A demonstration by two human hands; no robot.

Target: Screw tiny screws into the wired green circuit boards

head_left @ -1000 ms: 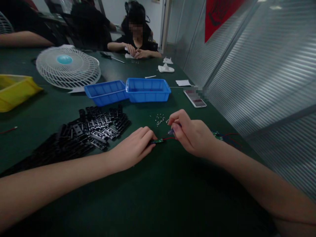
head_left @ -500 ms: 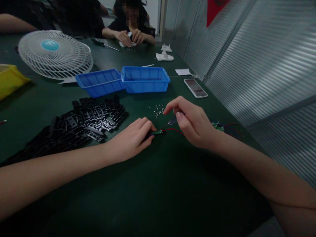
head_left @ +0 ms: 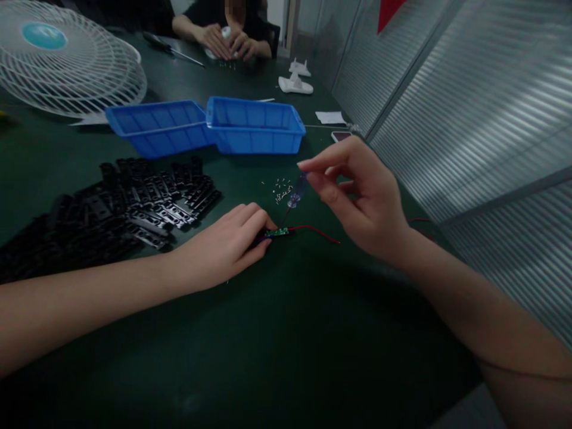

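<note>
On the dark green bench [head_left: 286, 333], near its middle, the left hand [head_left: 227, 247] lies flat with fingers curled down and presses a small green circuit board [head_left: 277, 232] against the surface. A red wire [head_left: 315, 231] runs from the board to the right. The right hand [head_left: 361, 196] is raised above the bench and pinches a small screwdriver [head_left: 295, 195] with a clear handle between thumb and fingers; its tip points down at the board. Tiny screws [head_left: 281, 189] lie scattered just behind. A pile of black plastic parts [head_left: 120, 205] is to the left, two blue trays [head_left: 210, 125] and a white fan grille [head_left: 67, 59] farther back. Another person's hands [head_left: 226, 42] work at the far end.
</note>
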